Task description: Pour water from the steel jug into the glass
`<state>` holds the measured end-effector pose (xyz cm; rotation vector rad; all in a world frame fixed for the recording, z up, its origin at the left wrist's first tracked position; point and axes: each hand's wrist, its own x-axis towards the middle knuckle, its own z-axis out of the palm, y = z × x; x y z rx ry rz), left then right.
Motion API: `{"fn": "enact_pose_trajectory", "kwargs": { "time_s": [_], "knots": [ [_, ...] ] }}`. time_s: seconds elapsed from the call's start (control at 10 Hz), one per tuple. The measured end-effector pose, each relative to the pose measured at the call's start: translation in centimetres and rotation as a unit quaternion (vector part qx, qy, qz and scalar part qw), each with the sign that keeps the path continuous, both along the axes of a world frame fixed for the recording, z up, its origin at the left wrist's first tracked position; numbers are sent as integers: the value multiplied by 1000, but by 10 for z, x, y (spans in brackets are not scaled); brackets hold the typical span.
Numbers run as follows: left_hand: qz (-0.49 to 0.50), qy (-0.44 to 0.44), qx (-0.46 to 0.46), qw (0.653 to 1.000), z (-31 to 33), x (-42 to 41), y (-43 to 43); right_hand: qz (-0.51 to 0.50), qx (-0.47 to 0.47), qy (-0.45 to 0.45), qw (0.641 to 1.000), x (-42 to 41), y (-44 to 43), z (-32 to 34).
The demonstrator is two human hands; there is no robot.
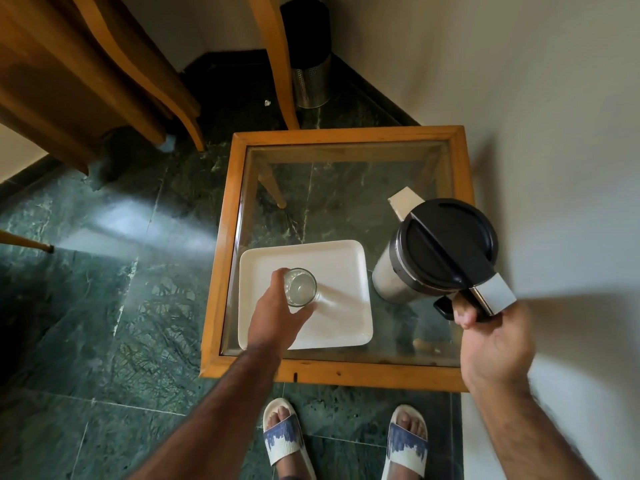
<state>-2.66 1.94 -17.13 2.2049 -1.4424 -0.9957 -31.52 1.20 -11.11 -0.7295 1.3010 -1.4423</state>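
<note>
A clear drinking glass (300,286) stands upright on a white square tray (341,265); my left hand (277,317) is wrapped around its near side. To the right, a steel jug (391,275) with a black lid (446,237) stands on the glass tabletop, its spout pointing away from me. My right hand (491,337) grips the jug's black handle at its near end. The jug looks upright and no water is seen flowing. The glass looks empty.
The small table has a wooden frame (346,370) and a glass top, and stands against a white wall on the right. Chair legs and a perforated steel bin (310,79) stand beyond it on the green marble floor. My feet in slippers are just below the table's near edge.
</note>
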Motion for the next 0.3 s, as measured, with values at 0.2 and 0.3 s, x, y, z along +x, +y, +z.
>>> {"fn": "enact_pose_trajectory", "kwargs": {
  "time_s": [0.2, 0.3],
  "knots": [
    [-71, -128, -35, 989, 48, -2, -2, -34, 43, 52, 997, -10, -2, 32],
    [-118, -188, -115, 968, 92, 4, -15, 35, 9, 284, 958, -20, -21, 72]
  ]
}}
